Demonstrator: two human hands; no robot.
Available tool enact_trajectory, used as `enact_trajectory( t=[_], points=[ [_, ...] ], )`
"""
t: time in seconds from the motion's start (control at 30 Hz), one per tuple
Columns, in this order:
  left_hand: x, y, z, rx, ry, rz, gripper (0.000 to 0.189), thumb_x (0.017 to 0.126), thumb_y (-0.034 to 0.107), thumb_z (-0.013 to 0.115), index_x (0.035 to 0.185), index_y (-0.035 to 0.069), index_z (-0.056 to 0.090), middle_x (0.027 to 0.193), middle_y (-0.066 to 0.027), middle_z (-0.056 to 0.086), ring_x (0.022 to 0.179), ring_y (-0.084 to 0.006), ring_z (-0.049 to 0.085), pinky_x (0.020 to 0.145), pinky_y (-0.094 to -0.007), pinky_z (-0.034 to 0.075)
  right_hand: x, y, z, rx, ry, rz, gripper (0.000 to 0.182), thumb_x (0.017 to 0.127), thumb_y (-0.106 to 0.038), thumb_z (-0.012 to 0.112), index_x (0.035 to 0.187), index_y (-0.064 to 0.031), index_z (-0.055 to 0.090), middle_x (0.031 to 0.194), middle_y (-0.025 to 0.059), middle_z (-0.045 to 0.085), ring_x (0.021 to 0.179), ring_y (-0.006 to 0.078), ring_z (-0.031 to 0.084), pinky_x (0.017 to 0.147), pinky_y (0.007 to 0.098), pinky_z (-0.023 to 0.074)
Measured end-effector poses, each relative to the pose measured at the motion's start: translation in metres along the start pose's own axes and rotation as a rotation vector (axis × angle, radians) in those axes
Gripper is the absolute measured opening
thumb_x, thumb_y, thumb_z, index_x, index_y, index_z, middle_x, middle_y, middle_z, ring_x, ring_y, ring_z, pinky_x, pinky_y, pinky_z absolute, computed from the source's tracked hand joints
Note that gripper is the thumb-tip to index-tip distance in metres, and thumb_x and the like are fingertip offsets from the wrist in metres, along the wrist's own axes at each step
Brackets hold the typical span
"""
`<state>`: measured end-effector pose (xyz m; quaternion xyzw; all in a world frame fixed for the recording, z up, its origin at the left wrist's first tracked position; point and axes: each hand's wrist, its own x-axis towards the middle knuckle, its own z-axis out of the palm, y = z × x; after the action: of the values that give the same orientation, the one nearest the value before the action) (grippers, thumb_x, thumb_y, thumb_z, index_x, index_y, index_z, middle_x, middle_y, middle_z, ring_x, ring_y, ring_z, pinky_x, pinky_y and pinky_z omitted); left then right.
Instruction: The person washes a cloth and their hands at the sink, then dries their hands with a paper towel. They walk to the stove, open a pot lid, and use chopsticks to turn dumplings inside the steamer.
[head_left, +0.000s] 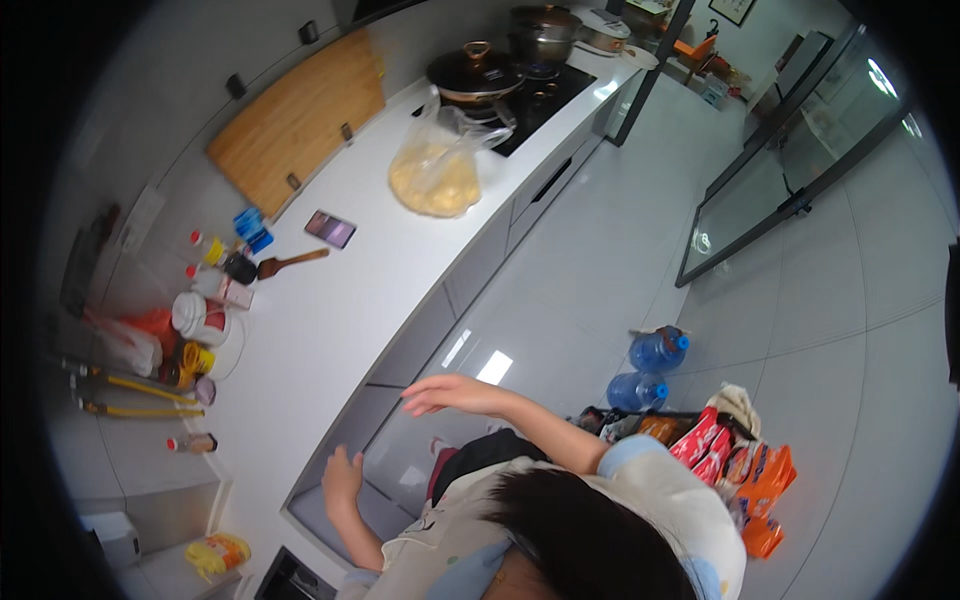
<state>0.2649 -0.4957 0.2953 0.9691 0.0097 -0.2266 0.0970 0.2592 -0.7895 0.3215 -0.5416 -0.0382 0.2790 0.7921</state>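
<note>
My left hand (343, 478) is raised beside the front edge of the white countertop (315, 367), near its corner, with thumb and fingers apart and nothing held. My right hand (450, 394) reaches out in front of my body over the floor, palm side partly hidden, fingers extended and holding nothing. On the counter beyond them lie a wooden spatula (293, 262) and a smartphone (330, 229) with its screen lit. Further along, a clear plastic bag (436, 174) of pale yellow food sits by the hob (568, 88).
A lidded pan (475, 73) and a steamer pot (546, 34) stand on the hob. A wooden board (300, 120) leans on the wall. Bottles, a white tub (196, 316) and bags line the counter's back. Blue water jugs (651, 351) and snack packets (765, 480) are on the floor side.
</note>
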Motion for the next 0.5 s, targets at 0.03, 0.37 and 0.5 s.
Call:
enact_trajectory(
  t=[0.03, 0.37, 0.5],
  points=[
    [0.018, 0.03, -0.002, 0.024, 0.017, 0.096, 0.042, 0.081, 0.028, 0.054, 0.113, 0.002, 0.049, 0.106, -0.0216, 0.053, 0.099, -0.0361, 0.051, 0.084, -0.0422, 0.041, -0.017, -0.004, -0.024, 0.065, 0.088, -0.04, 0.034, 0.091, -0.02, 0.042, 0.118, -0.0013, 0.047, 0.111, 0.0113, 0.056, 0.1, 0.0187, 0.055, 0.089, 0.0291, 0.0408],
    [0.13, 0.313, -0.03, 0.03, -0.034, 0.75, 0.031, 0.081, 0.021, 0.054, 0.104, 0.0, 0.052, 0.093, -0.0205, 0.057, 0.086, -0.0367, 0.055, 0.074, -0.042, 0.045, -0.137, -0.023, -0.22, 0.553, 0.862, -0.43, 0.03, 0.09, -0.014, 0.039, 0.112, 0.0061, 0.046, 0.104, 0.0189, 0.057, 0.095, 0.0246, 0.057, 0.084, 0.0316, 0.0443],
    [0.182, 0.416, -0.019, -0.085, -0.013, 0.967, 0.029, 0.08, 0.019, 0.055, 0.102, 0.0, 0.053, 0.091, -0.0204, 0.057, 0.084, -0.0365, 0.055, 0.073, -0.0421, 0.045, -0.167, -0.053, -0.295, 0.606, 1.068, -0.487, 0.029, 0.089, -0.014, 0.039, 0.109, 0.0059, 0.047, 0.103, 0.0194, 0.056, 0.095, 0.0276, 0.056, 0.083, 0.0339, 0.0444]
  ],
)
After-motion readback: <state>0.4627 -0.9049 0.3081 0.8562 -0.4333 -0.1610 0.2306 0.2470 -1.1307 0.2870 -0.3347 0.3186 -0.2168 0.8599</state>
